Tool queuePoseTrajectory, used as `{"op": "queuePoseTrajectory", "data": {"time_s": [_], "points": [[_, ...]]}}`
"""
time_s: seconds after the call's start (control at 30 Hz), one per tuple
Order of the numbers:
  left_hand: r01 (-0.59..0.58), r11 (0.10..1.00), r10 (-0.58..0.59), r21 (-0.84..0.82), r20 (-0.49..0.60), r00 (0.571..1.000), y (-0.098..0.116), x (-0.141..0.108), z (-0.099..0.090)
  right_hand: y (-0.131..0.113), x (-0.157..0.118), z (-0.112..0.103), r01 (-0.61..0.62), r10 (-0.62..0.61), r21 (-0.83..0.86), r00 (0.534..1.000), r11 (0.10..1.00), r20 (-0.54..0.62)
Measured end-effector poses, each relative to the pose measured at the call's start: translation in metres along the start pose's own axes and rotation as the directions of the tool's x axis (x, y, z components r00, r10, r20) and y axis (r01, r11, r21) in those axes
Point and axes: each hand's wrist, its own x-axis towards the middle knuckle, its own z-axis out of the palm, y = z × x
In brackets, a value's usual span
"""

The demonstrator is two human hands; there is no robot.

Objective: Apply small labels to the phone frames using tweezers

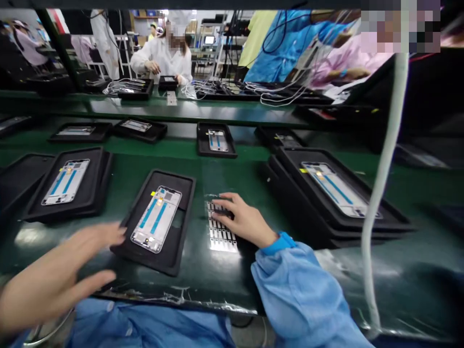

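Observation:
In front of me a black tray [184, 200] lies tilted on the green bench, holding a silver phone frame [154, 224] with two blue strips and a yellow tab. My left hand [61, 270], slightly blurred, is open with fingers stretched toward the tray's near left corner; I cannot tell whether the fingertips touch it. To the right of the tray lies a sheet of small silver pieces [223, 241] in rows. Over the sheet's upper part rests my right hand [246, 220], its fingers apart and covering some rows. No piece is visible between those fingers.
Stacked trays with phone frames stand at left [103, 183] and right [290, 203]. More trays [217, 152] line the bench behind. A pale cable [387, 159] hangs down at the right. Across the bench a person in white [170, 60] handles a black tray.

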Motion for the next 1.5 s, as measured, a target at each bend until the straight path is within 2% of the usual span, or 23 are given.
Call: {"op": "queuePoseTrajectory", "data": {"time_s": [0.03, 0.07, 0.13, 0.2, 0.23, 0.3, 0.37, 0.47, 0.53, 0.63, 0.67, 0.73, 0.8, 0.87, 0.97, 1.1, 1.17, 1.2, 1.27, 1.37, 1.43, 1.5], "points": [[-0.192, 0.981, 0.19, 0.008, 0.102, 0.976, 0.01, 0.016, 0.008, 0.003, 0.001, -0.004, -0.013, 0.019, 0.076, 0.997, 0.997, -0.075], [-0.318, 0.948, 0.31, 0.028, 0.162, 0.937, 0.018, 0.034, 0.017, 0.005, 0.002, -0.008, -0.014, 0.041, 0.164, 0.986, 0.986, -0.163], [-0.525, 0.851, 0.503, 0.023, 0.255, 0.826, 0.032, 0.068, 0.037, 0.009, 0.003, -0.015, 0.028, 0.091, 0.354, 0.944, 0.935, -0.317], [-0.611, 0.792, 0.586, -0.005, 0.288, 0.757, 0.042, 0.086, 0.059, 0.01, 0.004, -0.019, 0.056, 0.17, 0.522, 0.912, 0.851, -0.373], [-0.627, 0.779, 0.603, -0.011, 0.286, 0.745, 0.046, 0.088, 0.07, 0.01, 0.005, -0.019, 0.043, 0.222, 0.589, 0.902, 0.807, -0.37], [-0.622, 0.783, 0.597, 0.006, 0.275, 0.754, 0.055, 0.08, 0.09, 0.009, 0.005, -0.019, -0.02, 0.33, 0.687, 0.887, 0.726, -0.322], [-0.581, 0.813, 0.551, 0.045, 0.261, 0.792, 0.065, 0.065, 0.102, 0.009, 0.005, -0.016, -0.068, 0.395, 0.756, 0.88, 0.652, -0.262], [-0.515, 0.853, 0.487, 0.09, 0.22, 0.845, 0.08, 0.06, 0.101, 0.009, 0.007, -0.012, -0.088, 0.442, 0.843, 0.877, 0.531, -0.187], [-0.536, 0.841, 0.51, 0.075, 0.221, 0.831, 0.088, 0.079, 0.091, 0.011, 0.011, -0.011, -0.094, 0.489, 0.886, 0.858, 0.454, -0.16], [-0.615, 0.788, 0.594, -0.025, 0.294, 0.749, 0.095, 0.132, 0.082, 0.014, 0.018, -0.006, -0.05, 0.571, 0.934, 0.803, 0.354, -0.174], [-0.623, 0.779, 0.606, -0.066, 0.332, 0.723, 0.098, 0.151, 0.084, 0.015, 0.021, -0.003, -0.041, 0.581, 0.945, 0.797, 0.324, -0.165], [-0.656, 0.747, 0.643, -0.108, 0.368, 0.672, 0.103, 0.182, 0.093, 0.017, 0.025, 0.004, -0.074, 0.573, 0.962, 0.814, 0.264, -0.095], [-0.69, 0.718, 0.679, -0.088, 0.307, 0.667, 0.109, 0.2, 0.106, 0.019, 0.027, 0.012, -0.155, 0.548, 0.966, 0.836, 0.207, 0.017], [-0.699, 0.714, 0.689, -0.046, 0.221, 0.69, 0.112, 0.205, 0.115, 0.02, 0.029, 0.016, -0.183, 0.562, 0.967, 0.826, 0.177, 0.054], [-0.679, 0.734, 0.666, -0.016, 0.218, 0.714, 0.113, 0.205, 0.116, 0.021, 0.03, 0.017, -0.181, 0.577, 0.967, 0.815, 0.178, 0.047], [-0.686, 0.727, 0.671, -0.038, 0.255, 0.696, 0.113, 0.207, 0.112, 0.017, 0.029, 0.014, -0.21, 0.607, 0.965, 0.791, 0.156, 0.074], [-0.692, 0.721, 0.675, -0.033, 0.258, 0.691, 0.114, 0.208, 0.114, 0.016, 0.028, 0.015, -0.21, 0.605, 0.959, 0.794, 0.189, 0.055], [-0.69, 0.724, 0.669, -0.018, 0.264, 0.695, 0.115, 0.208, 0.116, 0.017, 0.026, 0.014, -0.201, 0.601, 0.952, 0.799, 0.232, 0.022], [-0.685, 0.728, 0.652, 0.018, 0.29, 0.701, 0.115, 0.207, 0.121, 0.019, 0.022, 0.01, -0.157, 0.567, 0.909, 0.818, 0.385, -0.099], [-0.667, 0.744, 0.62, 0.044, 0.329, 0.713, 0.114, 0.203, 0.127, 0.027, 0.009, -0.003, -0.044, 0.397, 0.754, 0.869, 0.656, -0.295], [-0.64, 0.768, 0.598, 0.014, 0.344, 0.724, 0.113, 0.202, 0.13, 0.031, 0.0, -0.012, 0.035, 0.238, 0.641, 0.912, 0.766, -0.335], [-0.565, 0.821, 0.554, -0.085, 0.357, 0.752, 0.112, 0.203, 0.131, 0.034, -0.007, -0.017, 0.084, 0.094, 0.554, 0.954, 0.828, -0.286]]}}
